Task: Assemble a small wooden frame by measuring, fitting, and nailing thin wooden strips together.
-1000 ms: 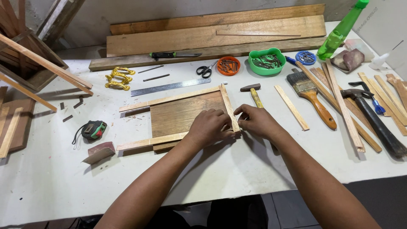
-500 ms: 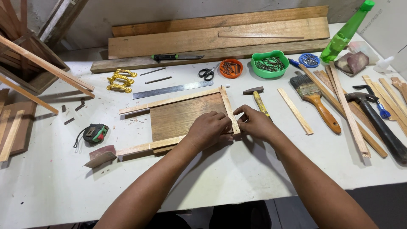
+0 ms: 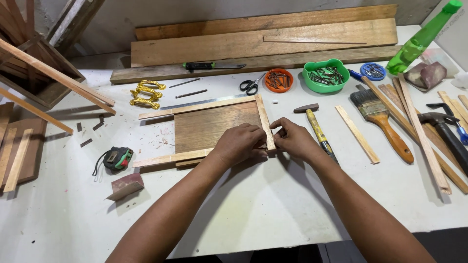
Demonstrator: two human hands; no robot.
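Wooden panel, corner strip pinched by left hand and right hand; risk: loose strip slipping askew under uneven pressure.

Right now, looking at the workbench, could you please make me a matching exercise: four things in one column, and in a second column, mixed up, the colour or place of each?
Things:
1. bowl of nails
2. hammer
3. tape measure
4. spray bottle

Places or colours:
A. far right corner of the table, green, lying tilted
B. just right of the right hand, yellow handle
C. left of the wooden panel, black with green and red
D. green, between the orange dish and the blue lid

Pairs: 1-D, 2-B, 3-C, 4-A
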